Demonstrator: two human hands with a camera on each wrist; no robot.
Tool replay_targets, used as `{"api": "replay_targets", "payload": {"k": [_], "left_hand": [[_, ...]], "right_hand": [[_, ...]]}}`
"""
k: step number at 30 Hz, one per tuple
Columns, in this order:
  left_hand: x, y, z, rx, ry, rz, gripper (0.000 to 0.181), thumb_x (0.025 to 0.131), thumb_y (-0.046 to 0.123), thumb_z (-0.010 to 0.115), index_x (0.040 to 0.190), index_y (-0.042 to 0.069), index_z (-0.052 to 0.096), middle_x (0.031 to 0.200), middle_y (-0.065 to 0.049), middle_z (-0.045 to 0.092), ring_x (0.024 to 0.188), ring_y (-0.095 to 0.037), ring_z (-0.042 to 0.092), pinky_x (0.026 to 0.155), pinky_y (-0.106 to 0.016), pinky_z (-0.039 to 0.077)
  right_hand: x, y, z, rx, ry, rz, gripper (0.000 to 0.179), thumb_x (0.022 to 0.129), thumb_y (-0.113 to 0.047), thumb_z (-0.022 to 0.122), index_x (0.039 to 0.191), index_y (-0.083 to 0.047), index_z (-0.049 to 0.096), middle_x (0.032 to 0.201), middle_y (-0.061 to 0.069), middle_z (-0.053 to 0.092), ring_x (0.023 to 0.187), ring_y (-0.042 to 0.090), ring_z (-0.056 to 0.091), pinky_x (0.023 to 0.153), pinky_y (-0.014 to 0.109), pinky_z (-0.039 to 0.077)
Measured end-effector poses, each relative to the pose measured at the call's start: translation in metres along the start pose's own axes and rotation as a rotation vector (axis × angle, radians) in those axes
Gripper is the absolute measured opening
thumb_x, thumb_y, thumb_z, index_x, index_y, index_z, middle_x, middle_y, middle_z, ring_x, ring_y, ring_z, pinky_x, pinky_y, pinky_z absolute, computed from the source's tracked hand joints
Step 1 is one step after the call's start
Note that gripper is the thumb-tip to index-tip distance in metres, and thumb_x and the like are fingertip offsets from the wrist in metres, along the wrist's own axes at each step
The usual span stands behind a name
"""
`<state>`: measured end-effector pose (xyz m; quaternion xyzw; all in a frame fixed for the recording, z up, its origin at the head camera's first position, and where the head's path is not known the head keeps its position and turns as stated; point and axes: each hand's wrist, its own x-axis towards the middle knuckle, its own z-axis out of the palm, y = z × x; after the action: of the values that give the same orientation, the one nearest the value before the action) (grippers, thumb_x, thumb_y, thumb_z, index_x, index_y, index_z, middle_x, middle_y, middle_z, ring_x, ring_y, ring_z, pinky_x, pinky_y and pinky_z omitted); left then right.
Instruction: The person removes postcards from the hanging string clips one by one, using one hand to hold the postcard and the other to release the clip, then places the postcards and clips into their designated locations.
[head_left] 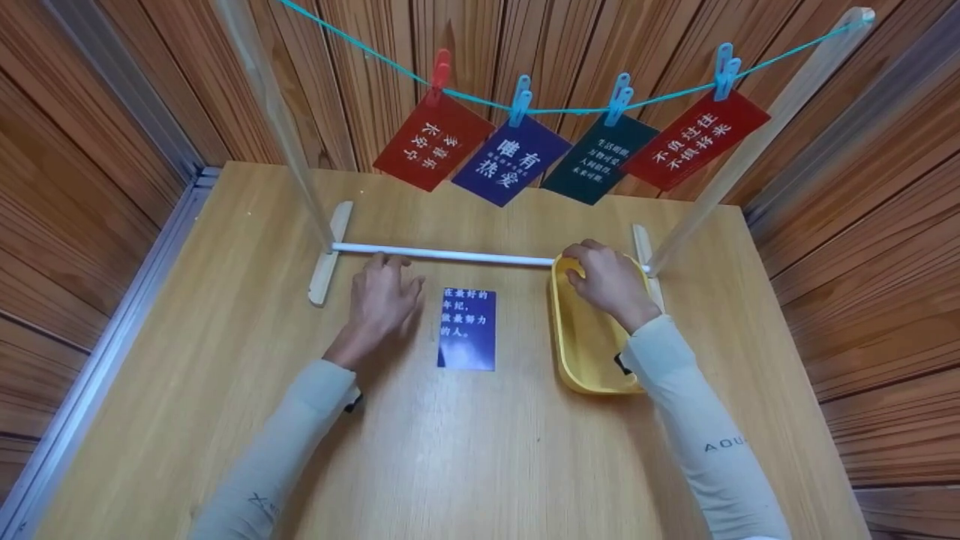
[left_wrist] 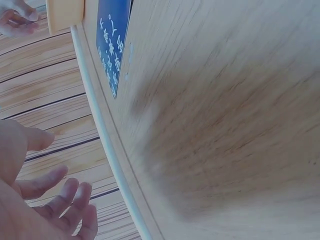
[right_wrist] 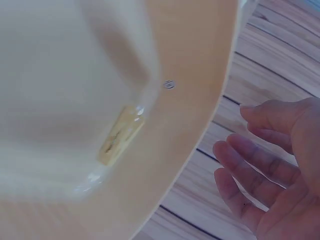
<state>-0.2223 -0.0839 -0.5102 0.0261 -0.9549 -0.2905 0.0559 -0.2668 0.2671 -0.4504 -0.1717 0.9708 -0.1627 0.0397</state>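
Observation:
My left hand (head_left: 382, 294) hovers over the table to the left of a blue card (head_left: 466, 341) with white writing, its fingers loosely bent and holding nothing. In the left wrist view the fingers of this hand (left_wrist: 55, 200) are spread apart. Over the far end of a yellow plastic tub (head_left: 558, 330) is my right hand (head_left: 609, 279). The right wrist view shows its relaxed fingers (right_wrist: 240, 165) with nothing between them. A yellow clothespin (right_wrist: 121, 135) lies inside the tub, against the edge of its floor.
A turquoise cord (head_left: 570, 111) sags between two upright posts. From it hang a red card (head_left: 435, 142), a purple card (head_left: 510, 161), a dark green card (head_left: 600, 161) and another red card (head_left: 697, 139), by red and blue clothespins. A white rod (head_left: 442, 254) joins the stand's feet.

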Motion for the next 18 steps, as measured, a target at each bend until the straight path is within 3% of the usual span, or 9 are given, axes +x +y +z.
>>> {"api": "replay_targets", "payload": {"k": [10,18], "left_hand": [[0.008,0.002,-0.006,-0.043,-0.006,-0.037,0.057,0.102,0.036,0.069,0.146,0.004,0.053,0.148,-0.021,0.050,0.127,-0.039,0.061,0.110,-0.053,0.054],[0.009,0.004,-0.010,-0.117,-0.017,-0.032,0.059,0.102,0.030,0.069,0.150,0.006,0.045,0.146,-0.019,0.049,0.137,-0.036,0.054,0.117,-0.050,0.050]], "right_hand": [[-0.001,-0.021,-0.008,0.043,0.034,-0.080,0.037,0.097,-0.015,0.075,0.133,-0.007,0.070,0.132,0.018,0.071,0.112,0.036,0.071,0.104,0.053,0.059],[0.000,-0.032,-0.012,0.047,0.033,-0.088,0.037,0.096,-0.017,0.077,0.132,-0.009,0.071,0.131,0.015,0.073,0.111,0.033,0.071,0.102,0.050,0.060]]}}
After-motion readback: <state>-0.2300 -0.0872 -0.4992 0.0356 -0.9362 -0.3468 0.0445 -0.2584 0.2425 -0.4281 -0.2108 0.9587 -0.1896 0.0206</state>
